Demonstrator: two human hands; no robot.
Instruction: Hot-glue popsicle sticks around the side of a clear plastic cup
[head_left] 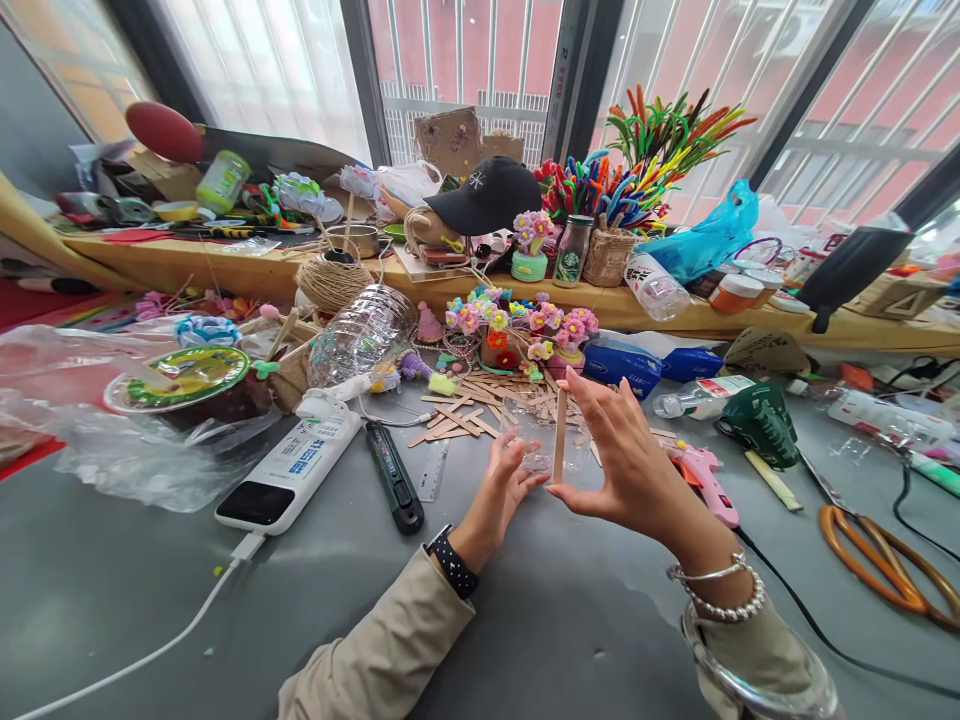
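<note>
Near the middle of the view, my right hand (619,455) holds a wooden craft stick (559,435) upright by its two ends, between thumb and fingertips. Just left of the stick is my left hand (499,490), its fingers apart and nothing visibly gripped; whether a fingertip touches the stick I cannot tell. Behind both hands lies a loose pile of craft sticks (457,415), beside clear plastic wrapping. To the left are a dark green utility knife (394,480) and a clear ruler (435,470). A pink glue gun (709,480) lies partly behind my right wrist.
Orange-handled scissors (874,560) lie on the right, near a black cord. A white power bank (292,470) with a cable rests on the left, next to a lidded tub (187,385). Pipe-cleaner flowers (517,325), twine (334,280) and a shelf (465,280) crowded with supplies stand behind.
</note>
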